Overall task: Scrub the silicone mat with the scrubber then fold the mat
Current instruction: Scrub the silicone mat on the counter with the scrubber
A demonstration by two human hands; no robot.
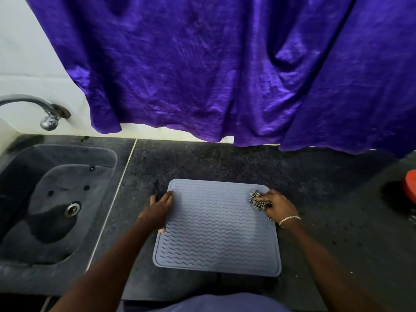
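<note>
The mat (pixel 217 228) lies flat and unfolded on the counter (pixel 315 176), left hand (pixel 158 210) pressing straight fingers on its left edge, right hand (pixel 278 207) curled round the scrubber (pixel 257 200) at the far right corner, so scrubbing looks under way and folding not yet begun.

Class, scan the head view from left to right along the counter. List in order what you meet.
Sink → left hand → mat → scrubber → right hand → red object.
</note>
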